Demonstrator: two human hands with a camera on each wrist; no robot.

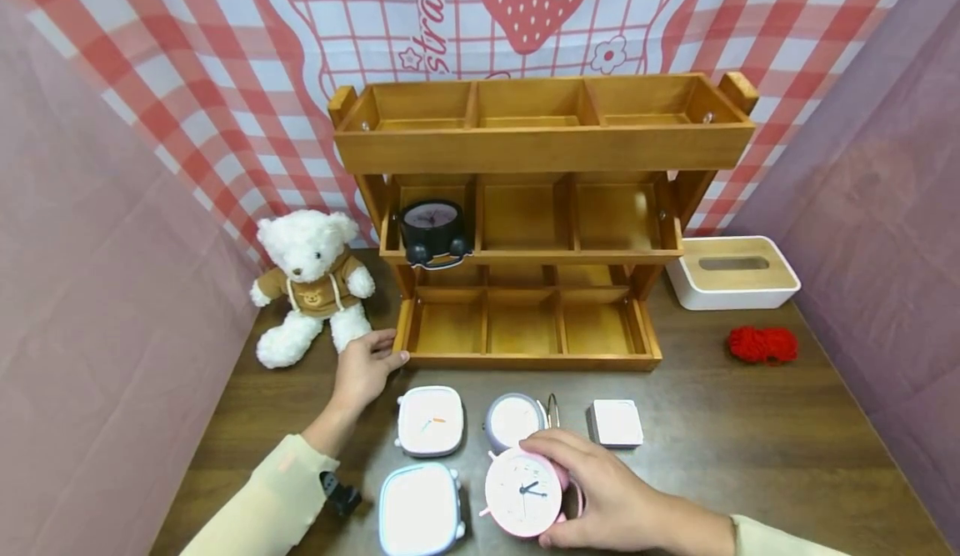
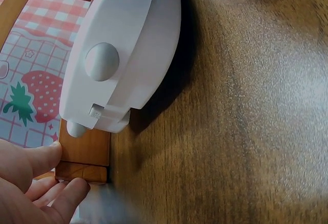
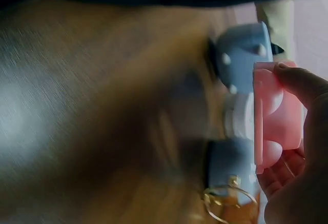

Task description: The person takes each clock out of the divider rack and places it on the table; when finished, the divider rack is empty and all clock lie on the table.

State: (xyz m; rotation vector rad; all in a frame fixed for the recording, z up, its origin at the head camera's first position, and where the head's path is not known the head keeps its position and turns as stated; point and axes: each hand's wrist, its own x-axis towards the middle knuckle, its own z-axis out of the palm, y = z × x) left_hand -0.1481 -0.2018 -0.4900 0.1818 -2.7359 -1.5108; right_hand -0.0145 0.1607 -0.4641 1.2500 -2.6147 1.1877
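My right hand (image 1: 607, 489) holds a pink alarm clock (image 1: 523, 493) above the table, its dial facing up in the head view. In the right wrist view the thumb and fingers grip the clock's pink body (image 3: 287, 119) from opposite sides. At the lower left corner of a three-tier wooden shelf (image 1: 536, 363), my left hand (image 1: 365, 370) pinches the corner between thumb and fingers. Before the shelf lie a white square clock (image 1: 431, 421), a grey round clock (image 1: 513, 420) and a blue-rimmed square clock (image 1: 421, 510). A black alarm clock (image 1: 432, 227) sits in the middle tier's left compartment.
A white teddy bear (image 1: 306, 277) in a brown hoodie sits left of the shelf. To the right are a tissue box (image 1: 738, 298) with a wooden top and a bundle of red yarn (image 1: 762, 344). A small white square object (image 1: 617, 423) lies in front of the shelf.
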